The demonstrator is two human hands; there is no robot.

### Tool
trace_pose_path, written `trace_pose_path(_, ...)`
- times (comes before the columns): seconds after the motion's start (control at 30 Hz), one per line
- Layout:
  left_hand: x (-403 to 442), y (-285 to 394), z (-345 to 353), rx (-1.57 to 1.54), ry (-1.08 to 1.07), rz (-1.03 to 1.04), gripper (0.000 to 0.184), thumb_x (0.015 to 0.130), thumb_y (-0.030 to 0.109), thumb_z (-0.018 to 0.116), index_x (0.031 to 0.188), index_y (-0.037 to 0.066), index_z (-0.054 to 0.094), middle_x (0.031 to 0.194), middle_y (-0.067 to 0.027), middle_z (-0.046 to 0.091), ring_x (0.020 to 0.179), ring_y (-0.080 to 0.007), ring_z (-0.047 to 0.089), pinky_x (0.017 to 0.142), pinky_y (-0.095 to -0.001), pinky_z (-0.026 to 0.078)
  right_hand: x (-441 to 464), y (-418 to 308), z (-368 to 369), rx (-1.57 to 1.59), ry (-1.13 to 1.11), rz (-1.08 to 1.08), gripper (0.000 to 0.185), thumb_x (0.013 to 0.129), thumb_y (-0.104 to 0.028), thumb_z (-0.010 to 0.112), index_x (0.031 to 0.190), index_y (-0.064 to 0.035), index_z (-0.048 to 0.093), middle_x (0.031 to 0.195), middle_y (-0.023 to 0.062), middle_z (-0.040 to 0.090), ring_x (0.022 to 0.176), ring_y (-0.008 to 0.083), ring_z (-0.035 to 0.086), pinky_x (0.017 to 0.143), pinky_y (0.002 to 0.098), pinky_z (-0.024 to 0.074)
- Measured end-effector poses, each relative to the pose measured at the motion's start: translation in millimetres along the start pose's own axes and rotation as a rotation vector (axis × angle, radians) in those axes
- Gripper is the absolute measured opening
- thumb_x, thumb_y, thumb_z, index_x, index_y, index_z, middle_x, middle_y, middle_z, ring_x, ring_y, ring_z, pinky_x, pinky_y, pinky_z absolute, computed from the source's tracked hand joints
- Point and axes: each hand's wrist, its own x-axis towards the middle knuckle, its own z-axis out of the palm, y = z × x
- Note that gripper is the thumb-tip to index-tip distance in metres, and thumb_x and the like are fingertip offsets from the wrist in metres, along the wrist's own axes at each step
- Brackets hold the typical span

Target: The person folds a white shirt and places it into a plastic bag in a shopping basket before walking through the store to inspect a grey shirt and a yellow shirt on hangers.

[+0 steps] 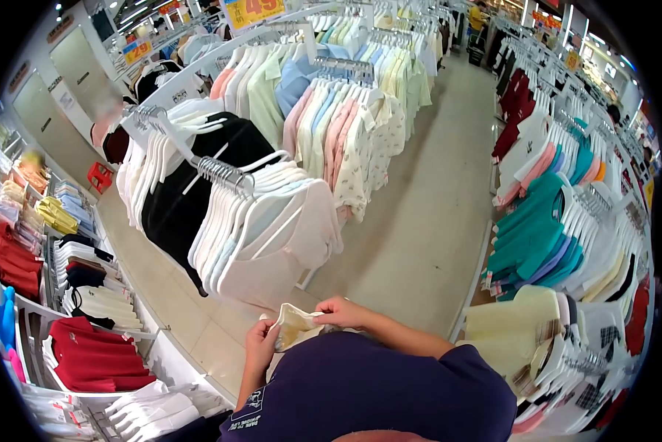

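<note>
Close to my body, at the bottom middle of the head view, I hold a cream-coloured cloth garment (pixel 294 321) between both hands. Its upper edge is spread open, and my dark top hides the lower part. My left hand (pixel 261 340) pinches its left edge, fingers closed on the cloth. On the other side my right hand (pixel 341 313) grips the right edge between thumb and fingers. What kind of garment it is, I cannot make out. Just beyond my hands hangs a pale pink top (pixel 268 272) on a white hanger, at the near end of a rack.
Ahead stands a rack with black clothes (pixel 180 195) and white hangers; behind it hang pastel shirts (pixel 331 132). A tiled aisle (pixel 419 199) runs between racks. Teal tops (pixel 526 228) hang at right. A red folded shirt (pixel 99 357) lies on left shelving, and a red stool (pixel 100 177) stands farther back.
</note>
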Motion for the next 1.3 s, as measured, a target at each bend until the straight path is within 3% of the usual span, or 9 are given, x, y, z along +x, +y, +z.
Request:
trace_pose_path(0.2,3.8,13.0,44.2,0.07,0.081,0.028,0.019,0.099,0.015,0.068,0.109,0.0,0.071,0.085,0.0015,0.069,0.075,-0.0053,0.059,0.065,-0.0226,0.047,1.0,-14.7,-51.9,-0.101,-0.101,0.03,0.02,0.098,-0.024,0.071,0.094,-0.0047,0.071,0.08,-0.0069,0.06,0.075,0.0033,0.049,0.066,0.0244,0.0403)
trace_pose_path(0.37,-2.2,11.9,36.3,0.062,0.179,0.041,0.019,0.099,0.015,0.068,0.108,-0.002,0.072,0.085,0.0018,0.069,0.075,-0.0049,0.059,0.064,-0.023,0.045,27.8,-27.3,-53.1,-0.062,-0.176,0.074,0.021,0.098,-0.026,0.071,0.096,-0.0049,0.072,0.082,-0.0067,0.06,0.077,0.0034,0.05,0.067,0.0232,0.0402)
trace_pose_path(0.43,-12.1,4.3,26.4,0.209,0.235,0.022,0.018,0.099,0.014,0.068,0.107,-0.002,0.072,0.085,0.0013,0.069,0.074,-0.0052,0.058,0.065,-0.0232,0.046,47.2,-13.4,-48.3,-0.159,-0.217,0.032,0.023,0.098,-0.027,0.071,0.096,-0.0041,0.072,0.082,-0.0068,0.06,0.077,0.0039,0.05,0.067,0.0239,0.041)
trace_pose_path(0.6,-20.2,9.6,21.0,0.171,0.126,-0.104,0.019,0.099,0.014,0.067,0.108,-0.003,0.071,0.086,-0.0002,0.069,0.074,-0.0061,0.058,0.066,-0.0233,0.046,48.0,-22.8,-32.3,-0.155,-0.169,-0.165,0.028,0.098,-0.029,0.07,0.091,-0.0018,0.069,0.076,-0.0053,0.058,0.072,0.005,0.048,0.063,0.0263,0.04)
trace_pose_path(0.77,8.3,28.8,44.4,0.196,-0.004,-0.114,0.02,0.1,0.014,0.067,0.111,-0.002,0.07,0.092,-0.0019,0.071,0.076,-0.0071,0.06,0.068,-0.0229,0.049,18.5,-2.7,-61.1,-0.019,-0.05,-0.136,0.028,0.098,-0.029,0.07,0.089,-0.003,0.068,0.076,-0.0065,0.056,0.072,0.0049,0.046,0.063,0.0262,0.0393)
trace_pose_path(1.0,58.9,58.2,128.2,0.268,-0.099,-0.057,0.019,0.101,0.014,0.067,0.111,-0.002,0.07,0.093,-0.0021,0.071,0.079,-0.0073,0.062,0.071,-0.0234,0.05,-35.8,59.0,-150.9,0.09,0.159,-0.228,0.028,0.096,-0.032,0.072,0.098,-0.0042,0.073,0.08,-0.0056,0.062,0.076,0.0053,0.052,0.068,0.0254,0.0427)
trace_pose_path(1.3,77.0,70.6,201.3,0.433,-0.186,-0.049,0.016,0.101,0.013,0.066,0.109,-0.001,0.071,0.091,0.0004,0.069,0.079,-0.0057,0.059,0.07,-0.0221,0.048,-98.5,59.7,-230.4,0.091,0.314,-0.216,0.026,0.097,-0.029,0.071,0.095,-0.0034,0.072,0.079,-0.0059,0.062,0.075,0.005,0.052,0.066,0.0257,0.0443)
